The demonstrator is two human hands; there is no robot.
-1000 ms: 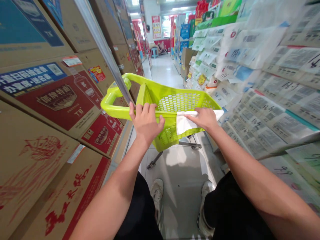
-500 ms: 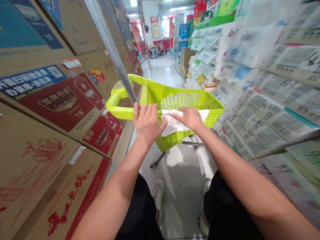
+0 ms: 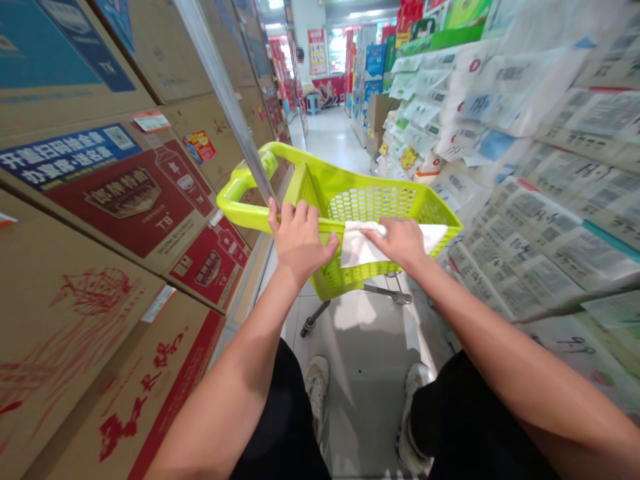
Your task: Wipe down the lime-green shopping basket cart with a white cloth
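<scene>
A bright green shopping cart (image 3: 345, 180) with a perforated basket stands in front of me, turned sideways. My left hand (image 3: 300, 237) is closed over its near rim, close to the handle end, thumb pointing right. Beside its little finger a metal pole (image 3: 225, 93) slants up to the left. Farther right on the same rim, my right hand (image 3: 403, 241) grips a white cloth (image 3: 357, 250) draped over the edge. The cloth hangs down the basket's outer side, showing on both sides of the hand. The fingers' far ends are partly hidden behind the rim.
Stacked cardboard cartons (image 3: 115, 200) wall the left side. Packs with handwritten prices (image 3: 530, 247) are piled along the right. A tiled floor (image 3: 330, 133) runs ahead to a blue stool (image 3: 313, 103). My shoes (image 3: 316, 380) are below the cart.
My right hand has slid right along the rim with the white cloth, widening the gap between my hands. The left hand stays on the rim; the view has shifted slightly.
</scene>
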